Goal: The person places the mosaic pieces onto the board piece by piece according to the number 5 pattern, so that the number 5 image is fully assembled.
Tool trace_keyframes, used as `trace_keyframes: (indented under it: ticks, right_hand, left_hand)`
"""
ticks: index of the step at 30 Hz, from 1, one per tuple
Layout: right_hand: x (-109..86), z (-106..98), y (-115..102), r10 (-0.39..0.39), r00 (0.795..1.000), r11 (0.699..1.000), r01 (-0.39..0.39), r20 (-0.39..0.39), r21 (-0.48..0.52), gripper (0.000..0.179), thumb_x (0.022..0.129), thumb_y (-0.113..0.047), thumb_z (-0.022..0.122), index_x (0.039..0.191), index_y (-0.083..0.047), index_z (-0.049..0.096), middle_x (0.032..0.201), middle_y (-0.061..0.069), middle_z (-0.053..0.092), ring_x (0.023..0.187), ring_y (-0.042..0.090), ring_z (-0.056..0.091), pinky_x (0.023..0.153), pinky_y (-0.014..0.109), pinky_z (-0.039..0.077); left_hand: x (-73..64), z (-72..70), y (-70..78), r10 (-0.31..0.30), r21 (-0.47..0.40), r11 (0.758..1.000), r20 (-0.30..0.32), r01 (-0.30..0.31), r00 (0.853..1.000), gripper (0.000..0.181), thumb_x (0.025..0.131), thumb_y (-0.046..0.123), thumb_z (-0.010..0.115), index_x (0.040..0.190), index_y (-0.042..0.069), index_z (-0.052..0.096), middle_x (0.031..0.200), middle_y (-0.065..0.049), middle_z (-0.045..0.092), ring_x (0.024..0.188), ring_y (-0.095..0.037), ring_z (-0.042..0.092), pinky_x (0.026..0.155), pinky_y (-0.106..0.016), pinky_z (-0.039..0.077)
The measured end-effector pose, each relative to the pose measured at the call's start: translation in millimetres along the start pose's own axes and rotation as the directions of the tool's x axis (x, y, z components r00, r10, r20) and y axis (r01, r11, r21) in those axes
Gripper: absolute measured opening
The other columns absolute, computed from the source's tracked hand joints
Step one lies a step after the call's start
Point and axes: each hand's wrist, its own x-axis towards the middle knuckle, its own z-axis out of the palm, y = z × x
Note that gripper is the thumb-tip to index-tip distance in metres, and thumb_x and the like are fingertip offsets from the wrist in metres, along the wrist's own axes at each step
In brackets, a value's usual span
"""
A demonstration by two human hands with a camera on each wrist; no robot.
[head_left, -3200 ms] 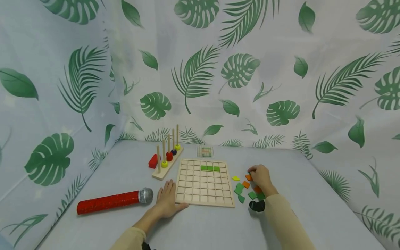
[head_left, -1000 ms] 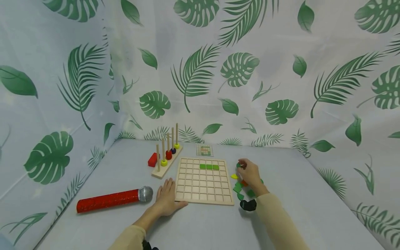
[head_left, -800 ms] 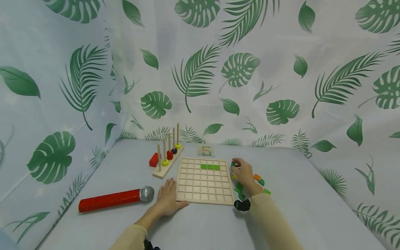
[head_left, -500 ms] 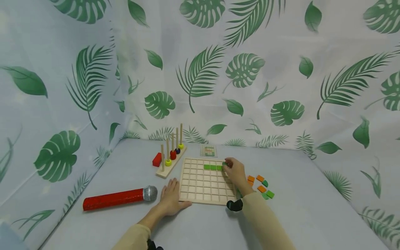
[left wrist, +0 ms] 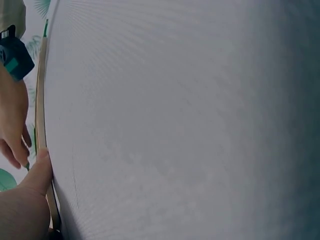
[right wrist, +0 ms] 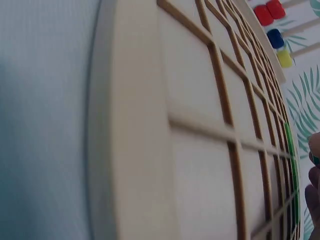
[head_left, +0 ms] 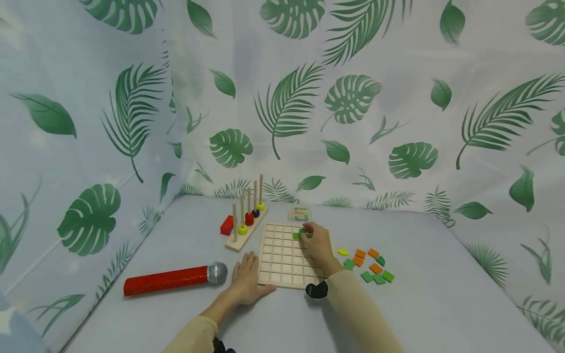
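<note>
A wooden grid board (head_left: 282,267) lies mid-table, with green square tiles in one of its far rows, a green tile (head_left: 296,236) showing left of my fingers. Over that row my right hand (head_left: 320,246) pinches a small green tile (head_left: 302,230) between thumb and fingertips; the fingers hide part of the row. My left hand (head_left: 246,284) rests open on the table at the board's near left corner. Its thumb (left wrist: 40,170) lies along the board's near edge in the left wrist view. The board's frame and grid fill much of the right wrist view.
Loose green, orange and yellow pieces, among them an orange tile (head_left: 375,268), lie right of the board. A peg stand (head_left: 240,241) with beads, a red block (head_left: 227,225) and a red microphone (head_left: 169,281) are to the left. A patterned card (head_left: 299,213) lies behind the board.
My right hand has picked a green tile from the loose pieces and carried it left over the board's far row. The left hand has stayed in place. The head view has turned slightly left.
</note>
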Motion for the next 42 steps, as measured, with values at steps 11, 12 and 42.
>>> trace_keyframes:
  ticks: [11,12,42]
  right_hand:
    - [1.0,20,-16,-0.038,0.999,0.983,0.037,-0.006,-0.183,0.025,0.084,-0.015,0.071,0.105,-0.002,0.069,0.093,0.006,0.068,0.095,0.029,0.056,0.079,0.044,0.048]
    - [0.8,21,-16,-0.037,0.999,0.980,0.035,-0.006,-0.198,0.026,0.084,-0.016,0.072,0.105,-0.002,0.069,0.093,0.005,0.068,0.095,0.028,0.056,0.080,0.044,0.048]
    - [12.0,38,-14,-0.064,0.997,0.976,0.072,0.047,-0.206,0.033,0.081,-0.019,0.076,0.108,-0.001,0.066,0.093,0.006,0.068,0.097,0.030,0.058,0.094,0.051,0.040]
  left_hand:
    - [1.2,0.7,5.1,0.012,0.007,1.000,0.005,-0.012,1.000,0.098,0.082,0.049,0.068,0.142,-0.013,0.023,0.150,-0.031,0.016,0.140,-0.042,0.010,0.111,-0.056,0.006]
    - [1.3,0.9,5.2,0.012,0.008,1.000,0.007,-0.012,1.000,0.098,0.082,0.049,0.068,0.142,-0.013,0.023,0.150,-0.031,0.016,0.140,-0.042,0.010,0.111,-0.056,0.006]
    - [3.6,2.7,-4.1,-0.016,0.045,0.999,0.016,0.016,1.000,0.098,0.083,0.053,0.065,0.144,-0.011,0.022,0.151,-0.029,0.015,0.140,-0.040,0.010,0.112,-0.054,0.006]
